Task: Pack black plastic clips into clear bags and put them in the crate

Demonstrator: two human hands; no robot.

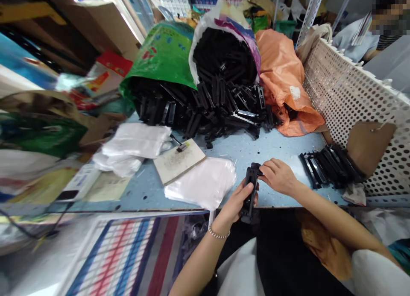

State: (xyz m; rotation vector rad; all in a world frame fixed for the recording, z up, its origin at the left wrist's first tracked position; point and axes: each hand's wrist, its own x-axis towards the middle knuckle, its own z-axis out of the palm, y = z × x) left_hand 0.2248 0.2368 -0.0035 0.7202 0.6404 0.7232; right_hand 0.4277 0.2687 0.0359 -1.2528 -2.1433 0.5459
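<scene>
My left hand [241,197] is wrapped round a long black plastic part [251,189], held upright at the table's front edge. At the upper end of that part, my right hand [278,176] is pinched on its side; whether a smaller piece is between those fingertips is hidden. A stack of thin white plastic bags [205,183] lies just left of my hands, with a small board [179,161] resting partly on it. To the right, several similar black parts [331,165] lie lined up side by side.
A heap of black parts [221,104] spills from a green sack [163,52] and a white-purple sack [253,44]. Beside them stands an orange sack [282,74]. A perforated white panel [358,91] edges the table's right side. More white bags [137,140] lie left. Another person [358,39] is at upper right.
</scene>
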